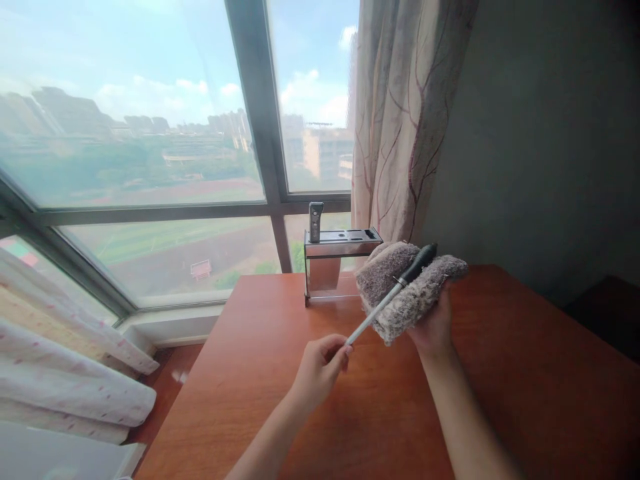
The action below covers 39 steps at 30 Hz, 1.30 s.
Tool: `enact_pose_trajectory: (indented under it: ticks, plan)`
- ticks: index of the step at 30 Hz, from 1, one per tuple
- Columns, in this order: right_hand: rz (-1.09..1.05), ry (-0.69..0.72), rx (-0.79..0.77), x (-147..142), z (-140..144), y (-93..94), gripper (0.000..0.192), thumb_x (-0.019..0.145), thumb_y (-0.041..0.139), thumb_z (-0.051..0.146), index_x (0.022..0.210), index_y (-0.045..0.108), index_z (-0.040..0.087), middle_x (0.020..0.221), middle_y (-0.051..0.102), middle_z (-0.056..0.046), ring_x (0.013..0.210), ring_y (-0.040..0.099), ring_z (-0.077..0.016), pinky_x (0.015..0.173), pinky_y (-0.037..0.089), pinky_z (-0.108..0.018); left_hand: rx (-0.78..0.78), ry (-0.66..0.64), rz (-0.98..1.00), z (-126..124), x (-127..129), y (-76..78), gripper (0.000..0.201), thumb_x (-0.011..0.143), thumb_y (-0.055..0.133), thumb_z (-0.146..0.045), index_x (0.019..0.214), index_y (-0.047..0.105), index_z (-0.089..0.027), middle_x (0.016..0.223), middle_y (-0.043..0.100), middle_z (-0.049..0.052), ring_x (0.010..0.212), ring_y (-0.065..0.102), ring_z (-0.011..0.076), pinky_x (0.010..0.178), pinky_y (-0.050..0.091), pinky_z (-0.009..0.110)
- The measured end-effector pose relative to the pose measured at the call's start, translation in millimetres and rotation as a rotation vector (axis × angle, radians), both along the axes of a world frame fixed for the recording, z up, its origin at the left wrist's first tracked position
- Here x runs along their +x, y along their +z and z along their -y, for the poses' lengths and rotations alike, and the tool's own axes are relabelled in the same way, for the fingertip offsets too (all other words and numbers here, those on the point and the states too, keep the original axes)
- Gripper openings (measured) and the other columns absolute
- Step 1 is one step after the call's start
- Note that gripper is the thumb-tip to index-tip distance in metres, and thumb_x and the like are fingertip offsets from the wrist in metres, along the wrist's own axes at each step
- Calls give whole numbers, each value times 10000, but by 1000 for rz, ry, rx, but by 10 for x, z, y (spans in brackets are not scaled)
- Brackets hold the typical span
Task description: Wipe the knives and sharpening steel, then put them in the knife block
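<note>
My left hand [323,370] pinches the tip end of a honing steel [376,315], a pale grey rod with a black handle. The rod slants up and to the right, so its handle [419,264] lies across a fluffy grey cloth [405,310]. From below and the right, my right hand [435,327] is wrapped round the cloth, with most of its fingers hidden behind it. Just beyond the cloth stands a knife block [345,248] with a slotted metallic top and clear sides. One grey handle [315,222] sticks up from its left end.
The reddish-brown wooden table [270,400] extends under both arms. Behind it are large windows [150,133] and a patterned curtain [400,113]. Another pale curtain [75,373] hangs at the lower left, beyond the table's left edge. A dark wall [540,147] rises on the right.
</note>
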State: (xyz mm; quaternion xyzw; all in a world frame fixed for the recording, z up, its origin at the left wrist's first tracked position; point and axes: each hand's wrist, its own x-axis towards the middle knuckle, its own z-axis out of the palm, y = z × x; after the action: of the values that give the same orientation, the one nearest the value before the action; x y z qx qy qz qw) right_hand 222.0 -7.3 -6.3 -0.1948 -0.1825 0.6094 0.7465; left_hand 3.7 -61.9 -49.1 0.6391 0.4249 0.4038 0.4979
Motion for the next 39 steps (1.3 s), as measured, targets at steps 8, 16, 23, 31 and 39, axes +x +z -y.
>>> enact_pose_trajectory:
  ticks: [8,16,23,31,39]
  plan:
    - [160,-72,-107,3,-73,-71,324,648,749,423,934,697,280,826,752,54,793,687,-198,921,504,-401,179,-39,-251,59,-61,20,257,879,519,-344,702,566,-164,575,439,-30,528,366,85,514,268,221]
    - [131,69,-66,-67,-95,-132,375,686,636,566,956,692,312,966,755,19,1030,657,-246,943,504,-443,-468,-350,290,126,-147,38,402,801,598,-515,695,588,-128,435,466,-30,361,378,71,371,270,195]
    - [67,83,-86,-80,-68,-194,453,595,731,580,963,692,318,1031,743,30,984,672,-231,896,548,-417,-612,-455,453,121,-164,67,415,846,548,-497,797,633,-94,421,453,-36,327,368,72,352,281,205]
    - [70,56,-144,-173,-12,-269,368,623,773,471,943,700,304,893,761,41,892,694,-232,915,529,-429,-394,-149,455,61,-30,-80,327,797,655,-451,743,543,-148,464,353,-81,413,263,43,413,157,192]
    - [38,135,-60,-129,-25,-182,417,760,592,631,1029,674,323,1022,745,26,1043,653,-243,977,477,-469,-365,-42,450,74,-92,-24,375,806,613,-493,689,533,-146,447,268,-97,405,178,39,436,75,217]
